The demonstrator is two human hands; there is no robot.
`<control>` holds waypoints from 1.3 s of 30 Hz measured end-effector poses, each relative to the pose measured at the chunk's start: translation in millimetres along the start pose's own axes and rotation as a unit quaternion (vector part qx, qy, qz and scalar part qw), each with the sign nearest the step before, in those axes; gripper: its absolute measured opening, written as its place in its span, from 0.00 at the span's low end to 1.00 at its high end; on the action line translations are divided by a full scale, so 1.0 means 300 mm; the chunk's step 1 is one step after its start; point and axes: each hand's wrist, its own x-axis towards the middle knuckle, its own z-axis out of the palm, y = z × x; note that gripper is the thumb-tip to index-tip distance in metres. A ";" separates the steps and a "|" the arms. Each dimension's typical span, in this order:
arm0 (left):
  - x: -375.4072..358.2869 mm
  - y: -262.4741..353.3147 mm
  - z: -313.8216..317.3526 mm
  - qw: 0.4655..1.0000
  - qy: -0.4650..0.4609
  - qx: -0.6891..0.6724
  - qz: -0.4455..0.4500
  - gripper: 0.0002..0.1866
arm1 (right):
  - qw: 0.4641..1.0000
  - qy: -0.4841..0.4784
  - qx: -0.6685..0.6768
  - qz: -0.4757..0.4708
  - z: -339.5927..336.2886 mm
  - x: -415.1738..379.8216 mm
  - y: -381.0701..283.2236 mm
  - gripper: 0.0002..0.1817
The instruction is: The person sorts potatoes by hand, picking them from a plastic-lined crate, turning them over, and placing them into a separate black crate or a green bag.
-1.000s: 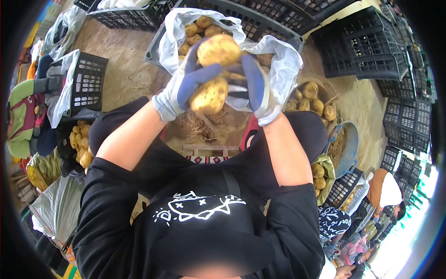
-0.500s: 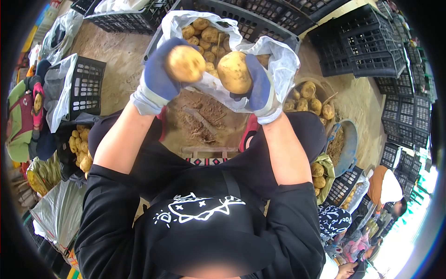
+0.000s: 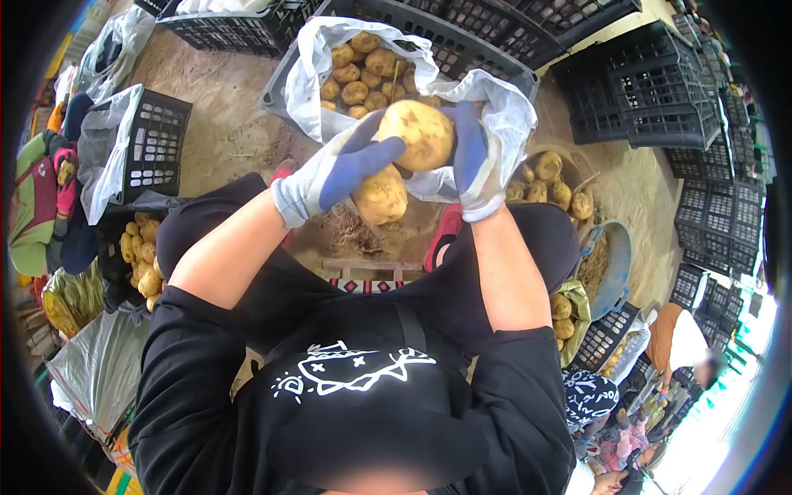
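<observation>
My left hand [image 3: 337,175], in a blue-and-grey work glove, is closed on a yellow potato [image 3: 380,198] hanging low beside its palm. Its blue fingertips also touch a second, larger potato [image 3: 417,134] with brownish blotches. That larger one is gripped from the other side by my right hand [image 3: 478,161], gloved alike, whose fingers are partly hidden behind it. Just beyond both hands, a black plastic crate [image 3: 279,89] lined with a white plastic bag [image 3: 309,62] contains several loose potatoes [image 3: 369,70].
At my right sit a basin of potatoes [image 3: 549,167] and a blue tub of soil [image 3: 615,268]. Another crate of potatoes [image 3: 142,247] is at my left. Black crates [image 3: 631,87] stand right. A person in pink gloves [image 3: 64,169] works at far left.
My left hand has swung right and toward me, turning its potato below the larger one. The potatoes were side by side and apart before. My right hand stays nearly in place.
</observation>
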 end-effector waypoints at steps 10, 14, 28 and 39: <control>-0.003 -0.020 0.007 0.996 -0.045 -0.062 -0.040 0.35 | 0.917 0.001 -0.342 -0.202 -0.042 -0.005 0.020 0.22; 0.002 -0.010 0.010 0.992 -0.067 -0.101 -0.030 0.36 | 0.980 0.015 -0.160 -0.118 -0.032 0.008 0.017 0.22; 0.015 -0.026 -0.011 0.989 0.050 0.112 0.082 0.43 | 0.977 -0.076 -0.138 -0.141 -0.022 -0.010 0.014 0.29; 0.012 -0.033 -0.009 0.980 0.021 0.180 0.086 0.42 | 0.887 -0.065 -0.321 -0.325 -0.067 0.026 0.072 0.26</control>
